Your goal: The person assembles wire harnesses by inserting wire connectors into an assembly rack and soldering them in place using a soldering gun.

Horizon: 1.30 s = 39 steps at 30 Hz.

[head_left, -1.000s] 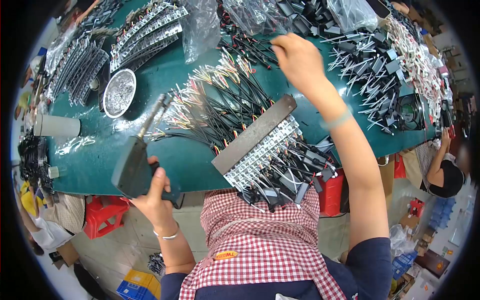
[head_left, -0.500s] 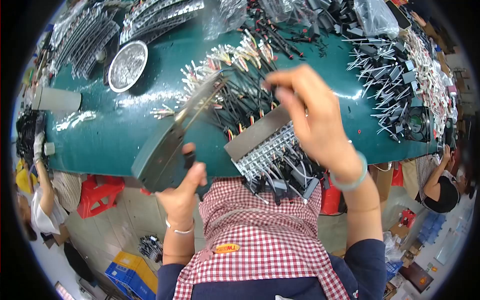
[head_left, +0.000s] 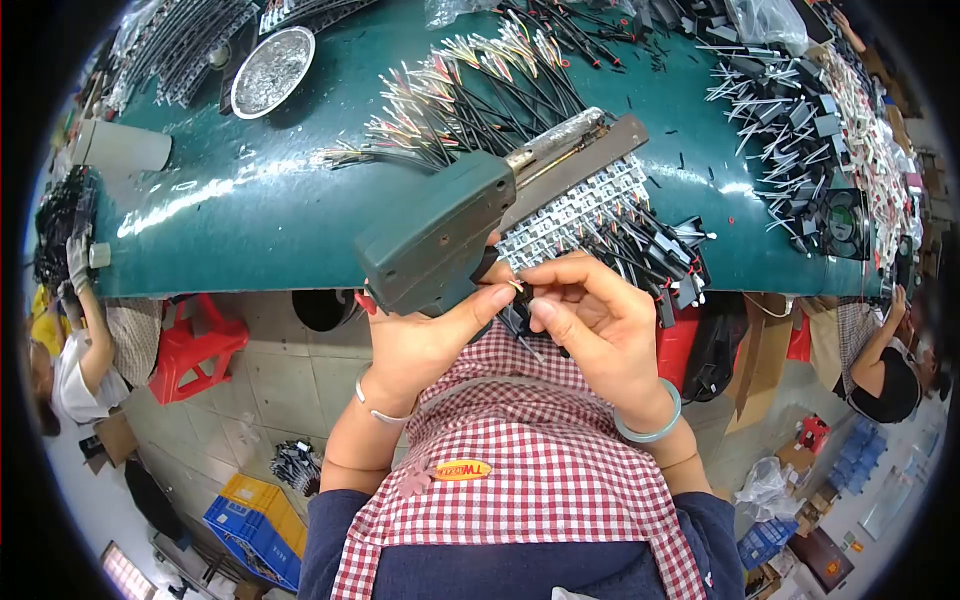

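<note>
My left hand (head_left: 420,345) is closed round the grip of a dark green pistol-shaped tool (head_left: 435,230). Its long metal nose points up and right, over a flat grey bar (head_left: 585,168). Beneath that bar lies a silver slotted rack (head_left: 575,215) at the table's front edge, with black cables and small black boxes (head_left: 665,255) along its near side. Thumb and forefinger of my right hand (head_left: 605,330) pinch a thin black cable end (head_left: 522,288), close to my left thumb tip. Black cables with stripped coloured wire ends (head_left: 470,90) fan out beyond the tool.
A round metal bowl (head_left: 273,72) and a white tub (head_left: 125,147) stand on the left of the green table (head_left: 240,230). Heaped white-wired parts (head_left: 780,140) lie at right. Other people sit at both sides. A red stool (head_left: 200,350) is below left.
My left hand has swung the tool up and right, so its nose now lies over the rack. My right hand has come down from the bar and now pinches a cable end.
</note>
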Available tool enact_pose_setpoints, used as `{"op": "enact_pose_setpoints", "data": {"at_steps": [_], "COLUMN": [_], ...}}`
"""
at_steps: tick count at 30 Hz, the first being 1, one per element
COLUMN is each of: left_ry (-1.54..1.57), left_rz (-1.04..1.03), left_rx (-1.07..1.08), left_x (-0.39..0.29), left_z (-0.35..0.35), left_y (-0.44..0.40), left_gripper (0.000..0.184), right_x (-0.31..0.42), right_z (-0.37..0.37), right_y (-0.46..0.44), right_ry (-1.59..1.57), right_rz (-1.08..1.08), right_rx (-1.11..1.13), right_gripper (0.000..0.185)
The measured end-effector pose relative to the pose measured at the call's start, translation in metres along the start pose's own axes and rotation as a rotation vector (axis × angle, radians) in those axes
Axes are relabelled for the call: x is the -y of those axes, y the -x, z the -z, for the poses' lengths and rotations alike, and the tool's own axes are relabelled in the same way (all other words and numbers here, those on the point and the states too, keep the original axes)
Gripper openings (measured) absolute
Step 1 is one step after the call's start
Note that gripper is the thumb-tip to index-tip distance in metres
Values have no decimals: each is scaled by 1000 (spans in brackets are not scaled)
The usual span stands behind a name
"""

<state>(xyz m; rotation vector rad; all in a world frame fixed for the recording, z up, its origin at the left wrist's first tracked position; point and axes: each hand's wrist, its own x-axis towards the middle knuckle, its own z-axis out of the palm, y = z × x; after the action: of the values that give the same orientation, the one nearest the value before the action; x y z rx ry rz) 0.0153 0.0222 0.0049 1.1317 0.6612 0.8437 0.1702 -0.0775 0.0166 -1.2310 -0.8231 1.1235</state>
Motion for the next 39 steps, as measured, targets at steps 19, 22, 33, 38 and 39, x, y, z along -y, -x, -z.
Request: {"op": "enact_pose_setpoints", "data": {"at_steps": [19,22,33,38,39], "left_ry": [-46,-52,-21,32,36], "left_rz": [-2,-15,27,85,85], "left_rx": [-15,4,55,-20,-27], "left_x": [7,6,4,4,4], "left_z": [0,2,6,4,4], "left_y": [10,7,14,13,12], "left_gripper": [52,53,52,53,54], "right_x": [0,7,1,-13,-12], "right_z": [-20,-13,-10,-25,-23], "right_y": [6,7,11,16,15], "right_ry": [625,508,168,89,230], "right_rz": [260,168,-64,59,139], "right_rx": [-91,6,39,-150,-136], "right_gripper": [41,39,31,21,22]}}
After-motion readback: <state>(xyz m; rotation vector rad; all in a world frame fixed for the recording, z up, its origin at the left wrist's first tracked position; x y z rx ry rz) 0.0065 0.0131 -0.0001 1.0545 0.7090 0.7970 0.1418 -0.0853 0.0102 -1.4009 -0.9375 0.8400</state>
